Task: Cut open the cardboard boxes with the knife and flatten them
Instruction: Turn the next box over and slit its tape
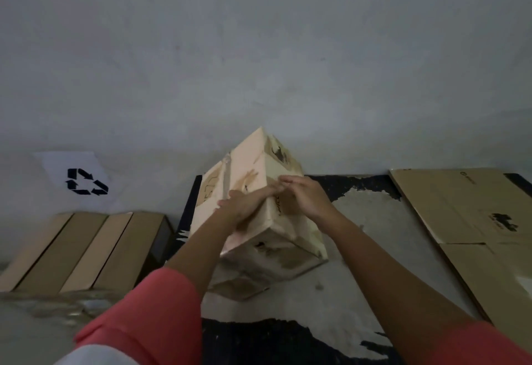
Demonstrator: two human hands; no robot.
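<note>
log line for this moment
left hand: flat on pale tilted cardboard box | right hand: at its edge, grip unclear | knife: not visible

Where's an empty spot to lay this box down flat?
The bare grey patch between the tilted box and the flattened cardboard on the right is free. So is the grey strip on the near side of the box. The left side is crowded with stacked cardboard.
</note>
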